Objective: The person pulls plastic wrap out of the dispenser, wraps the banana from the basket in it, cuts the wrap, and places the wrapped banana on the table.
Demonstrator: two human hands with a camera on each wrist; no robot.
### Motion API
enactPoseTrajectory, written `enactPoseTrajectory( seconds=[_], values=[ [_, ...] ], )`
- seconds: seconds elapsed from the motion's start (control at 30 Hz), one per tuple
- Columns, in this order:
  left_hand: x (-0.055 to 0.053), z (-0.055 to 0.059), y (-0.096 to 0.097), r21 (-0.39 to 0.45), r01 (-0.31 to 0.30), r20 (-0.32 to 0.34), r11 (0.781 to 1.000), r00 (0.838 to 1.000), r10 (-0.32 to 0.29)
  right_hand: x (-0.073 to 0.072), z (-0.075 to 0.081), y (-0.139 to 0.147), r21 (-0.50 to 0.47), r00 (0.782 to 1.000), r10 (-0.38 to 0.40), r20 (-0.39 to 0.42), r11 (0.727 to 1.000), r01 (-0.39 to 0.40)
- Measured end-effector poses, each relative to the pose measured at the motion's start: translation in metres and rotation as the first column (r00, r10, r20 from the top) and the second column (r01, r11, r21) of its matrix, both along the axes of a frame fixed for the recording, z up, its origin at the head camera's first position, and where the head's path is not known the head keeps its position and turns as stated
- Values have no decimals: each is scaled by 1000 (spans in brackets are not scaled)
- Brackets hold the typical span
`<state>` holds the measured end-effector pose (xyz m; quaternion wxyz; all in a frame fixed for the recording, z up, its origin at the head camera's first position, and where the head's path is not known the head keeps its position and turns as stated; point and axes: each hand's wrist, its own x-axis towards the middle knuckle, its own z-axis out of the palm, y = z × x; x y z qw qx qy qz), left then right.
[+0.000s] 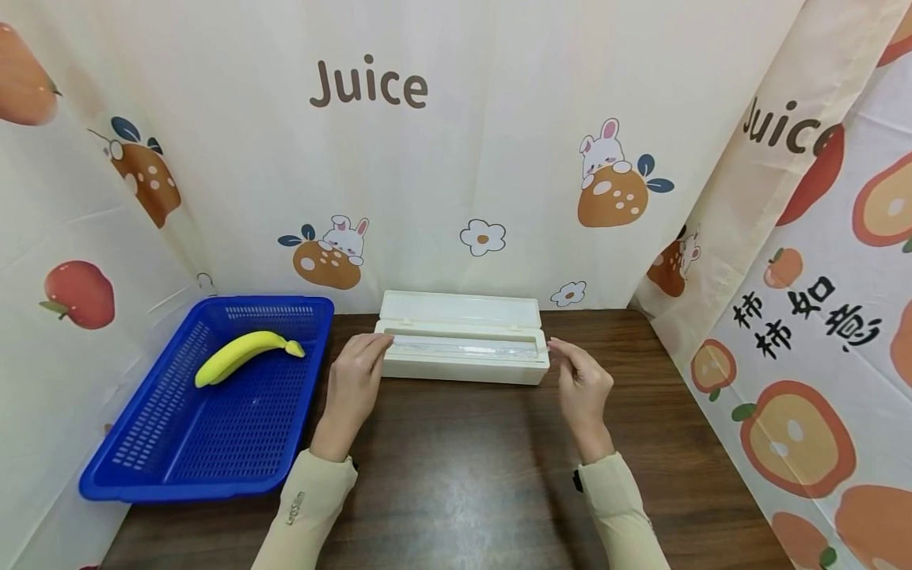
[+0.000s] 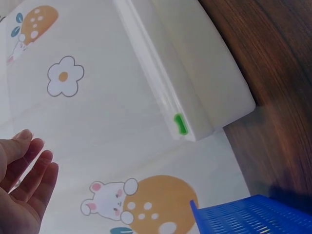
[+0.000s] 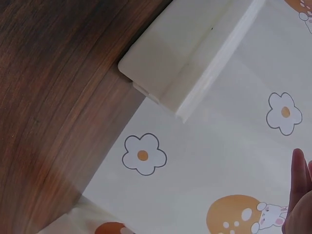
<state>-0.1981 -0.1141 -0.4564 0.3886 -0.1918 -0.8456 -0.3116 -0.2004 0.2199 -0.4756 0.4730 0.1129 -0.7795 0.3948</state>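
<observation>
A white plastic-wrap box (image 1: 463,367) sits at the back of the table, its lid (image 1: 461,309) tipped back against the curtain side. Clear plastic wrap (image 1: 463,347) lies shiny along its trough. My left hand (image 1: 354,380) is at the box's left end, thumb and forefinger pinching the wrap's edge. At the opposite end my right hand (image 1: 584,386) pinches the wrap's other corner. In the left wrist view, the thumb and fingertips of the left hand (image 2: 27,175) come together, and a green slider (image 2: 180,124) shows on the box. Only part of the right hand (image 3: 301,195) appears in the right wrist view.
On the left of the table stands a blue plastic basket (image 1: 313,380) with a yellow banana (image 1: 245,356) inside. A printed curtain (image 1: 456,158) hangs right behind the box, and more printed cloth (image 1: 798,332) borders the right side. The dark wooden table (image 1: 463,475) extends in front.
</observation>
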Motion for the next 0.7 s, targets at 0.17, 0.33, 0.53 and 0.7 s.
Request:
enactPoseTrajectory(
  seconds=[0.17, 0.33, 0.53, 0.7],
  values=[
    [1, 5, 0, 9, 2, 2, 1000, 1000, -3, -1, 3, 0, -15, 1000, 3, -7, 1000, -4],
    [2, 8, 0, 12, 3, 10, 1000, 1000, -3, -1, 7, 0, -15, 1000, 2, -26, 1000, -3],
    [3, 11, 0, 16, -3, 17, 1000, 1000, 3, -1, 12, -2, -21, 999, 10, -31, 1000, -11],
    [4, 15, 0, 21, 1, 22, 1000, 1000, -2, -2, 16, -2, -30, 1000, 13, -29, 999, -14]
  ],
)
